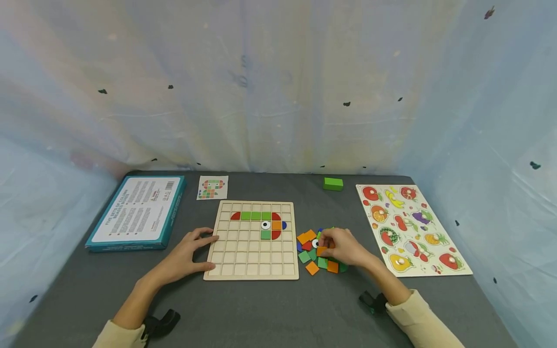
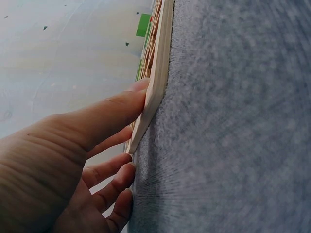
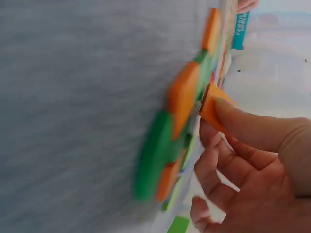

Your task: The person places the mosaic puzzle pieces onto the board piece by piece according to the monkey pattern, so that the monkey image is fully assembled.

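A wooden grid board (image 1: 251,258) lies on the table, with red, green, orange and blue tiles and a white eye tile (image 1: 266,225) set in its upper part. Against the board's left edge rests my left hand (image 1: 188,256), thumb and index finger spread apart; the left wrist view shows the thumb (image 2: 116,109) touching the board's side. My right hand (image 1: 345,246) pinches an orange square tile (image 3: 212,108) between thumb and fingers, just above a loose pile of coloured tiles (image 1: 322,263) at the board's right. Some of the pile is hidden under that hand.
Behind the board lies a small pattern card (image 1: 212,187). A blue-edged box (image 1: 137,208) is at the left, a fruit picture board (image 1: 411,232) at the right. A green block (image 1: 332,183) sits near the table's back edge, before a hanging sheet.
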The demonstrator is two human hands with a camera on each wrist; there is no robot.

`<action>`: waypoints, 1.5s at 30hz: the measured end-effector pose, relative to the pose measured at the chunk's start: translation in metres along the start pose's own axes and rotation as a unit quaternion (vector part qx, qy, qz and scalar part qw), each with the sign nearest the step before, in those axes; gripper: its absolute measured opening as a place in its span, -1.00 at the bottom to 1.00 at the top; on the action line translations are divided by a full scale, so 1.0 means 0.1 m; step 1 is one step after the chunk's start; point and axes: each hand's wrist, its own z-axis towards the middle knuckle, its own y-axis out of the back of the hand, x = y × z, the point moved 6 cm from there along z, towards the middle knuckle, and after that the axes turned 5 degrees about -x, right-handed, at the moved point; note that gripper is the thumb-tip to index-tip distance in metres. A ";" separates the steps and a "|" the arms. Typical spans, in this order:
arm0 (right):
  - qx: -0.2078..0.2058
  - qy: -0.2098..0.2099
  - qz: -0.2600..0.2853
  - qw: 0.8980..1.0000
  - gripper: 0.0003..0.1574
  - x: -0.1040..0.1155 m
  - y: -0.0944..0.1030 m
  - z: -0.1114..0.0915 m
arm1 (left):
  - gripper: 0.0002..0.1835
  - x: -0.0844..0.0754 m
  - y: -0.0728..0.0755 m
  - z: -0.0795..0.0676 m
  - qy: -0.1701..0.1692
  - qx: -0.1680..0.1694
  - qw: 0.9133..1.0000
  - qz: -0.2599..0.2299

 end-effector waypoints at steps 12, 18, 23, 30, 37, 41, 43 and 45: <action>0.056 0.083 0.078 0.992 -0.79 0.76 -0.57 1.12 | -0.21 0.04 -0.01 0.01 -0.003 -0.001 1.000 0.004; 0.070 0.064 0.054 0.994 -0.81 1.03 -0.88 1.59 | -0.20 0.06 -0.03 -0.01 -0.002 -0.002 1.000 0.002; 0.062 0.051 -0.009 0.997 -0.87 1.09 -1.01 1.77 | -0.20 0.06 -0.03 -0.01 -0.002 -0.003 1.000 0.001; 0.053 0.064 -0.131 0.988 -0.88 1.11 -1.10 1.80 | -0.20 0.04 -0.02 0.00 -0.006 -0.006 1.000 -0.003; 0.048 0.096 -0.212 0.971 -0.72 1.20 -1.01 1.65 | -0.20 0.05 -0.02 0.00 -0.011 -0.007 1.000 0.000; 0.091 0.124 -0.288 0.945 -0.40 1.22 -0.95 1.44 | -0.20 0.05 -0.02 0.01 -0.009 -0.005 1.000 0.006; 0.133 0.118 -0.309 0.934 -0.22 1.19 -0.95 1.32 | -0.20 0.05 -0.02 0.01 -0.004 -0.003 1.000 0.007; 0.173 0.103 -0.311 0.929 -0.09 1.14 -0.97 1.22 | -0.20 0.05 -0.02 0.00 0.001 -0.003 1.000 0.006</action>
